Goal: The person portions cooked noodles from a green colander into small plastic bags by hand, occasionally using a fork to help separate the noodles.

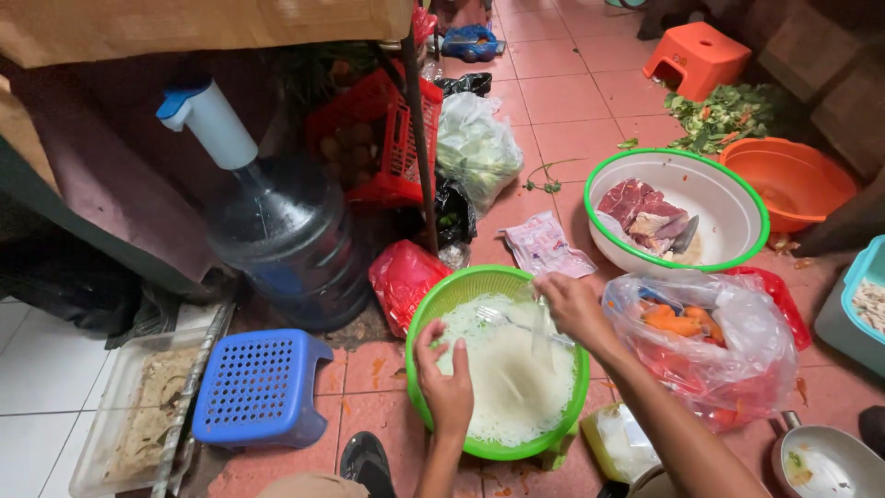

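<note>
Two bare hands work over a round green plastic colander (433, 323) heaped with fine white noodle-like strands (507, 378), seated on a terracotta tiled floor (572, 92). Nearest the lens, the left hand (449, 383) reaches up from the bottom edge, its forearm cut off by the frame, fingers curled and resting on the strands near the colander's near-left rim; whether they grip anything cannot be told. Reaching in from the lower right, the right hand (573, 309) has its fingers pinched around a thin, glossy, see-through strip (541, 337) that hangs blurred over the heap, beside a metal fork (498, 316) lying on the strands.

Just right of the colander sits a crinkled clear plastic bag (737, 350) with orange pieces dimly seen through it. Beyond it, a white bowl with a green rim (728, 198) holds red raw meat (636, 203) and a metal blade partly sunk among the pieces. An orange basin (793, 180) and scattered green leaves (728, 115) lie farther back.

Left of the colander stand a blue perforated plastic stool (261, 387) and a large dark water jug (286, 235) with a white-and-blue pump, both under a table edge. A red crate (396, 138) behind is shadowed, its contents hard to make out. A grey tub (857, 314) is cropped at right.
</note>
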